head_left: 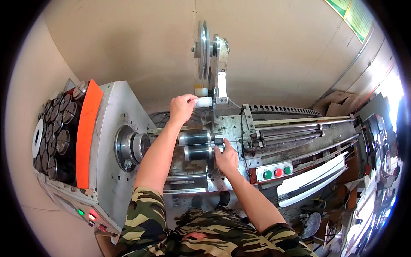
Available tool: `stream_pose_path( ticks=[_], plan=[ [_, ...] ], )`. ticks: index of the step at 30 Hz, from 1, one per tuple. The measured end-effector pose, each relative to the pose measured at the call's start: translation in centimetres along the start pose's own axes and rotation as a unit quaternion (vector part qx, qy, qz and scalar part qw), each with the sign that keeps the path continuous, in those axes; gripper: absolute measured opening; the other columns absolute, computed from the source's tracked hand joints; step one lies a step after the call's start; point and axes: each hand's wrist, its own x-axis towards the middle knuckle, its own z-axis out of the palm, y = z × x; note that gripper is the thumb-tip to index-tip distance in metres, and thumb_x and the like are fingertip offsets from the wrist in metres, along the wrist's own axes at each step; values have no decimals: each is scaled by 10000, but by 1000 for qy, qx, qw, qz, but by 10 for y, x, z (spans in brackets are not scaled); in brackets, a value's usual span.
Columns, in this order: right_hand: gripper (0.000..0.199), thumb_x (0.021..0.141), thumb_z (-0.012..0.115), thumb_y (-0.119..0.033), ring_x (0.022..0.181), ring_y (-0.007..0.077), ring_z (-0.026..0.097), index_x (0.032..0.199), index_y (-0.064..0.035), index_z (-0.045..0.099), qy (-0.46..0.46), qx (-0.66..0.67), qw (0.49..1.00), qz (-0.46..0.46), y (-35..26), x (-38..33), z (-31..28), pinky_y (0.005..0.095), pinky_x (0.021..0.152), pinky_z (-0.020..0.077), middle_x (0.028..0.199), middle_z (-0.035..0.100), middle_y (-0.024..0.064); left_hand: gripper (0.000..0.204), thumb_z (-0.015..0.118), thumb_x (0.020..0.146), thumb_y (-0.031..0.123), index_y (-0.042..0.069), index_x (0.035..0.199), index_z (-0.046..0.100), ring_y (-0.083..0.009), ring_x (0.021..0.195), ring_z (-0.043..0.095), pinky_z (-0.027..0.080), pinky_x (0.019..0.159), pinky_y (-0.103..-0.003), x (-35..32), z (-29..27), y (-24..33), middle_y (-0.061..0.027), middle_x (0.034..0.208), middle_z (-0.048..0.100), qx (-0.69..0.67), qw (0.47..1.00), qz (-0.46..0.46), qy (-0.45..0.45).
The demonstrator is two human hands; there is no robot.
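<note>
My left hand (183, 108) reaches forward, its fingers pinched at the left end of a short white roller (204, 102). Any thin strand between those fingertips is too small to make out. Nearer to me, two shiny metal rollers, a far one (195, 137) and a near one (198, 152), lie side by side across the machine. My right hand (227, 159) is at their right ends, index finger and thumb apart, touching the small end fittings (218, 140). Its other fingers are partly hidden. Above the white roller stands a large grooved pulley wheel (203, 50) on an upright arm.
On the left, a grey machine housing (117, 103) carries a round chuck (133, 147) and an orange guard (89, 137); dark cylinders (60, 132) are stacked behind it. Rails (299, 124) run rightward. A button panel (276, 172) and a white curved sheet (312, 180) sit near right.
</note>
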Motion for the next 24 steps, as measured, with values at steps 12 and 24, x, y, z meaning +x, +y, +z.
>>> stream_pose_path(
  ticks=[12, 24],
  plan=[
    [650, 886, 667, -377, 1103, 416, 646, 1404, -9, 528, 52, -13, 998, -17, 12, 4, 6, 446, 974, 474, 1175, 676, 264, 128, 729, 858, 193, 110, 943, 777, -286, 805, 719, 548, 729, -363, 0, 5, 1, -112, 878, 747, 7, 1000, 6, 16],
    [653, 901, 662, -372, 1166, 441, 609, 1392, 35, 522, 61, -20, 997, -35, 17, 9, 1, 455, 1011, 460, 1234, 637, 299, 119, 728, 854, 170, 91, 927, 777, -292, 781, 717, 549, 725, -377, 1, 8, 7, -127, 855, 741, -34, 999, 26, 33]
  ],
)
